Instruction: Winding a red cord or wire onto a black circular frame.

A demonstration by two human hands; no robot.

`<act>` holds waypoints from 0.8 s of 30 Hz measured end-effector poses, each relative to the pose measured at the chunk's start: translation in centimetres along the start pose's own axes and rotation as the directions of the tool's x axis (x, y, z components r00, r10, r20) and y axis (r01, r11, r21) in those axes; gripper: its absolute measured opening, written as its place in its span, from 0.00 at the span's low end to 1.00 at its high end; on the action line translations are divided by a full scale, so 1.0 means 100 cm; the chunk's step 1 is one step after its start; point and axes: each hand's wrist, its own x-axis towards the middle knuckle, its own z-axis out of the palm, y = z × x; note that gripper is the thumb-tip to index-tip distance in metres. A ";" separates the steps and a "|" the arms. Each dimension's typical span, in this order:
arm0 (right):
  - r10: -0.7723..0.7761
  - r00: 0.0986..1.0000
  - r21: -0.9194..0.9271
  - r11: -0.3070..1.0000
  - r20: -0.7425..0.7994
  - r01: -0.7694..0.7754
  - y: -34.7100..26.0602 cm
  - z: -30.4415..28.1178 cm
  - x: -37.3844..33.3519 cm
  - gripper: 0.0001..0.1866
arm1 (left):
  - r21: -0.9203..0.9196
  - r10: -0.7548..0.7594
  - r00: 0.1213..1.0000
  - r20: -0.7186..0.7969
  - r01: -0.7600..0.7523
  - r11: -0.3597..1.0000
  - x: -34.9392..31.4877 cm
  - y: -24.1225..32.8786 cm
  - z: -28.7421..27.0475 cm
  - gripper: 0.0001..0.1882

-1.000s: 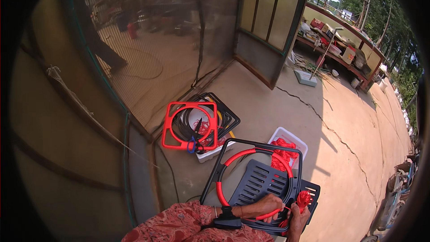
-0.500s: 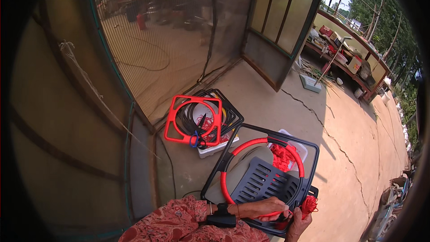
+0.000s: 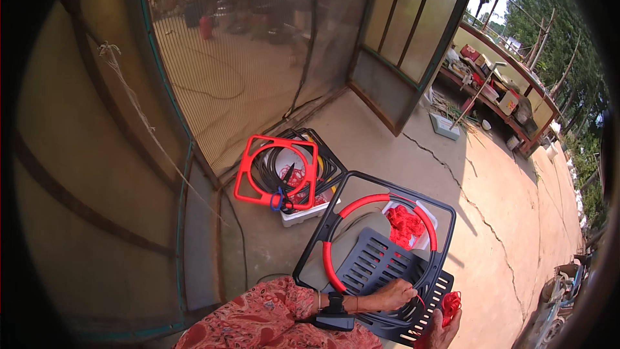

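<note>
A black square frame (image 3: 400, 181) with a round inner ring stands in front of me. Red cord (image 3: 371, 203) is wound tightly around part of the ring, and black shows on the rest. My left hand (image 3: 395, 295), with a black watch-like band on the wrist, is closed at the ring's lower right, pinching a strand of red cord. To its right, past the frame's lower edge, my right hand (image 3: 445, 328) is curled around a loose bundle of red cord (image 3: 451, 302). Behind the ring lies a dark slotted plastic panel (image 3: 381, 262).
A white tub (image 3: 426, 220) of tangled red cord stands behind the ring. Left of it, a red square frame (image 3: 243, 178) leans on black frames over a white box (image 3: 303, 213). A mesh screen (image 3: 200, 77) and metal door (image 3: 400, 64) stand beyond; a crack crosses the concrete floor (image 3: 491, 226).
My hands have moved apart, the left slightly up and the right down and rightward with the bundle. A red strand shows near the left fingers. More of the slotted panel is visible at lower right.
</note>
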 end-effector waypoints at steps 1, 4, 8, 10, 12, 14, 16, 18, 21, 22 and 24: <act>-0.093 0.992 -0.045 0.994 0.082 0.097 -0.006 -0.001 -0.005 0.22 | 0.028 -0.105 0.994 -0.029 0.106 0.994 0.002 -0.001 -0.001 0.23; 0.079 0.934 -0.123 0.992 0.347 -0.039 -0.065 0.012 -0.022 0.18 | 0.340 0.183 0.973 -0.144 -0.125 0.932 0.004 -0.004 0.003 0.22; 0.019 0.927 -0.241 0.967 0.375 0.078 -0.034 0.013 -0.024 0.13 | 0.368 -0.045 0.994 -0.102 0.080 0.926 0.004 0.012 0.003 0.18; 0.078 0.931 -0.325 0.945 0.358 0.045 -0.036 0.013 -0.026 0.09 | 0.397 -0.050 0.992 -0.112 0.091 0.913 0.004 0.017 0.001 0.18; 0.087 0.930 -0.328 0.944 0.356 0.037 -0.048 0.019 -0.024 0.10 | 0.412 -0.043 0.998 -0.050 0.060 0.909 0.001 0.023 0.000 0.16; -0.165 0.949 -0.353 0.900 0.270 0.257 -0.013 0.029 -0.012 0.17 | 0.415 -0.020 1.000 -0.016 0.024 0.910 -0.003 0.032 0.006 0.15; -0.138 0.971 -0.369 0.907 0.195 0.204 0.008 0.042 0.002 0.17 | 0.440 0.048 0.998 0.027 -0.055 0.896 -0.004 0.032 0.007 0.14; -0.133 0.985 -0.518 0.839 0.107 0.169 -0.016 0.051 0.005 0.17 | 0.448 0.060 0.998 0.009 -0.058 0.892 -0.002 0.029 0.007 0.14; -0.211 0.976 -0.404 0.889 0.052 0.214 -0.020 0.065 0.007 0.18 | 0.460 0.055 0.998 -0.042 -0.030 0.887 0.000 0.028 0.005 0.14; -0.211 0.976 -0.404 0.889 0.054 0.215 -0.026 0.067 0.002 0.18 | 0.464 0.051 0.997 -0.060 -0.018 0.886 0.002 0.027 0.003 0.15; -0.205 0.978 -0.366 0.909 0.029 0.202 -0.039 0.068 -0.008 0.15 | 0.444 0.072 0.994 -0.080 -0.029 0.896 0.002 0.017 0.003 0.15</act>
